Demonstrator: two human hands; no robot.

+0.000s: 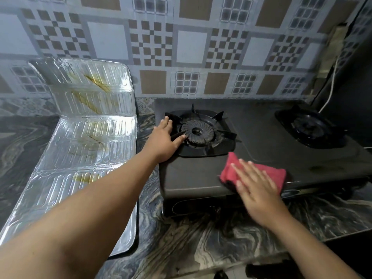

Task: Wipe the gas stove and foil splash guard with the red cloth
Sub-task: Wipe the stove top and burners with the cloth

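- My right hand (254, 186) lies flat, fingers straight, pressing the folded red cloth (277, 172) onto the front edge of the black two-burner gas stove (261, 137); nothing is gripped, the palm simply bears down.
- The cloth sits on the stove top between the two burners, nearer the front lip, with one corner hanging just over that edge.
- My left hand (164, 137) rests with fingers extended on the left black pan support (201, 132), fingertips touching the ring of the burner head (no grasp that I can see).
- The right burner (310, 127) sits toward the stove's far right corner, well apart from both hands.
- The silver ribbed foil splash guard (88, 137) lies on the dark marbled stone desk (191, 238) just left of the stove, its far panel bent up against the wall.
- Yellow-brown greasy streaks show on several of its panels (heaviest on the upright panel).
- A patterned grey-and-brown tile wall (191, 47) stands behind the stove.
- A white cable (332, 85) runs down the wall at the far right corner.
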